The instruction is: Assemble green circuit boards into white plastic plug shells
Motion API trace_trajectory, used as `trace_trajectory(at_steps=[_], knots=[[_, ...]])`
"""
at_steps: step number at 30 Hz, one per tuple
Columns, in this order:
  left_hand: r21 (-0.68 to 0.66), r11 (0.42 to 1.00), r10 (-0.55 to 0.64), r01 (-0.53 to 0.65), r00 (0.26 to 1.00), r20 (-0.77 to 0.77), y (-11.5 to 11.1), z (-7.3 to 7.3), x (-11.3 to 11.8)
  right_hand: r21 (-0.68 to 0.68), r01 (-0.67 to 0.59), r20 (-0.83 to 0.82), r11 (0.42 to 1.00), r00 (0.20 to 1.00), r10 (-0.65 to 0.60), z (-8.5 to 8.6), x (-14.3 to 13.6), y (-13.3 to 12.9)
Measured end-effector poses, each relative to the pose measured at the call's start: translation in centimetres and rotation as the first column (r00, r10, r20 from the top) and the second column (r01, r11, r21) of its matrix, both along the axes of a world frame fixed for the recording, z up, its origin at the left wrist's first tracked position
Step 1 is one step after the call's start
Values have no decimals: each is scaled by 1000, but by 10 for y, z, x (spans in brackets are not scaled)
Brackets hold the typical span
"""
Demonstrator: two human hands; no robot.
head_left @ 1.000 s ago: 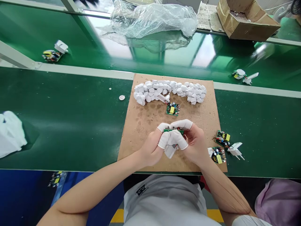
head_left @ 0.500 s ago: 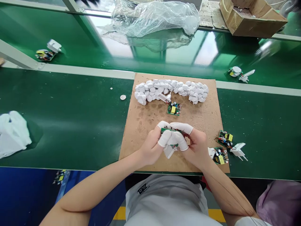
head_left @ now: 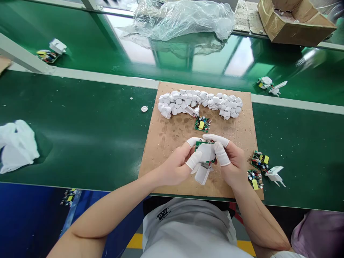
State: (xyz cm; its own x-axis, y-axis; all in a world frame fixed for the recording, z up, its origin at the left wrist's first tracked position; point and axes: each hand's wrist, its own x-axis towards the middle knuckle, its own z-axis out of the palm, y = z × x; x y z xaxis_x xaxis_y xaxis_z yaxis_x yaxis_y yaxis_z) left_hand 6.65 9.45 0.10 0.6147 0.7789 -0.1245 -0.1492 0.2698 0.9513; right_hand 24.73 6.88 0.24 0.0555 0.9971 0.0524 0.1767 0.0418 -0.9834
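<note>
Between my two hands is a green circuit board (head_left: pixel 198 144) with a white rounded pad (head_left: pixel 208 152) covering much of its upturned face. My left hand (head_left: pixel 180 162), with white finger covers, grips the board's left side, thumb on the pad. From the right, my right hand (head_left: pixel 231 159) pinches the same board, its covered thumb at the pad's edge. A white plastic plug piece (head_left: pixel 202 174) hangs below the board. Just beyond my hands, another circuit board (head_left: pixel 202 124) lies on the cardboard sheet (head_left: pixel 172 138), beside a white plug part (head_left: pixel 191 111).
A curved row of white pads (head_left: pixel 178 102) lines the sheet's far side. More boards (head_left: pixel 260 160) and a plug piece (head_left: pixel 274 175) lie to the right. Across the bench are clear plastic film (head_left: pixel 185 19) and a cardboard box (head_left: pixel 295 28); a white bag (head_left: pixel 18 147) sits left.
My right thumb has shifted to the right, uncovering the white pad on the board. The held board is turned more face up. The whole view has shifted slightly.
</note>
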Motion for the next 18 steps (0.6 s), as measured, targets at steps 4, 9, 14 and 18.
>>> trace_trajectory(at_steps=[4,9,14,18], knots=[[-23,998,51,-52,999,-14,0,-1,1,-29,-92,-53,995,994,90,5,1,0],[-80,996,-26,30,998,56,1,-1,1,-29,-72,-35,997,997,71,4,1,-1],[-44,999,-23,24,999,24,3,4,0,-78,-158,-109,984,983,149,7,4,-1],[-90,996,-15,21,998,64,4,6,-2,-79,-243,-123,967,965,232,11,7,-1]])
